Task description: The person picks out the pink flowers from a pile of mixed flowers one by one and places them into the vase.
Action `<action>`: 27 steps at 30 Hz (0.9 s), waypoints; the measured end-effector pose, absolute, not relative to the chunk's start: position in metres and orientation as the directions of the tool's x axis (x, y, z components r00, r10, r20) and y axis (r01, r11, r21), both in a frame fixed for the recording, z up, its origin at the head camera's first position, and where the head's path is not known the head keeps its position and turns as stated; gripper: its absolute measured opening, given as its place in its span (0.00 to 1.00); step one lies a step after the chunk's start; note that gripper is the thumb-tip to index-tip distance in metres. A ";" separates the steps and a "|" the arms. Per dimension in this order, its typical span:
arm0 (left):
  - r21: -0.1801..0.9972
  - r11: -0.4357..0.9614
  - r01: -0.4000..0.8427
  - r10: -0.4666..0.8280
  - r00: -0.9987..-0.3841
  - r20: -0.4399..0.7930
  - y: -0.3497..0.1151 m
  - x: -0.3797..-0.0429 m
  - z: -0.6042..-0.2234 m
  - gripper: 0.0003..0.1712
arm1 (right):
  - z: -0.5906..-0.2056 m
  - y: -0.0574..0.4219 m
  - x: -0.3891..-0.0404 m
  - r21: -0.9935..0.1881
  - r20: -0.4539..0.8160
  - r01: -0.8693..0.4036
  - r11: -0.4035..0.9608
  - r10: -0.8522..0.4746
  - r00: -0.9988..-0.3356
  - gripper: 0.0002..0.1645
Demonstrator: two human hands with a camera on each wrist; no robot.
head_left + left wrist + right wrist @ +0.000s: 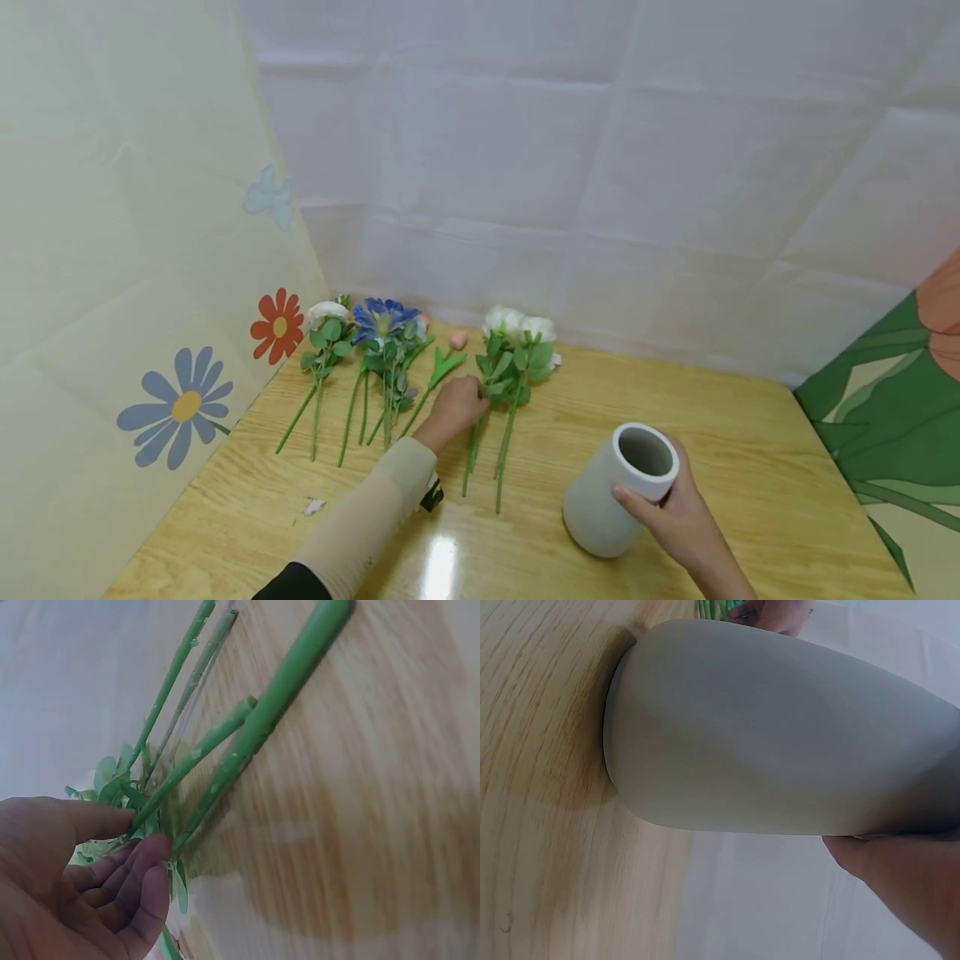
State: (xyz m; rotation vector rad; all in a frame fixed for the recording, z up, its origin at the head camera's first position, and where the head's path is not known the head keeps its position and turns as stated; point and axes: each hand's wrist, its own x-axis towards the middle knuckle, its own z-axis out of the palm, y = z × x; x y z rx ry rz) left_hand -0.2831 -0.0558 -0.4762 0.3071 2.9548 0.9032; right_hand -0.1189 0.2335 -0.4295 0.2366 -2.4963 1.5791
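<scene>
My left hand (pixel 457 408) is at the stems of the white flowers (pixel 517 325) lying on the table. In the left wrist view, its thumb and forefinger pinch a thin green stem (pixel 196 752), the other fingers curled below. A thicker green stem (pixel 289 671) lies just beside that one. My right hand (pixel 678 508) grips a pale grey vase (pixel 600 500) near its top, thumb across the front of the rim. The vase's mouth faces up, and its base is at the tabletop in the right wrist view.
Left of my left hand lie a pink tulip (pixel 458 339), blue flowers (pixel 384 318) and a white flower (pixel 327 312) with green leaves. A white scrap (pixel 314 506) is on the wooden table (pixel 750 467). Printed cloth walls stand behind and at both sides.
</scene>
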 end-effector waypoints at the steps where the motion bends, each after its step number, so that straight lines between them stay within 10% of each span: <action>1: 0.550 0.815 0.179 0.200 -0.980 0.022 -0.056 -0.283 -0.476 0.21 | -0.429 0.233 -0.119 -0.876 0.238 -0.232 0.422 -0.038 -0.970 0.47; 27: 0.587 0.793 0.165 0.227 -0.973 -0.032 -0.088 -0.273 -0.472 0.20 | -0.432 0.234 -0.119 -0.864 0.300 -0.293 0.409 -0.049 -0.953 0.47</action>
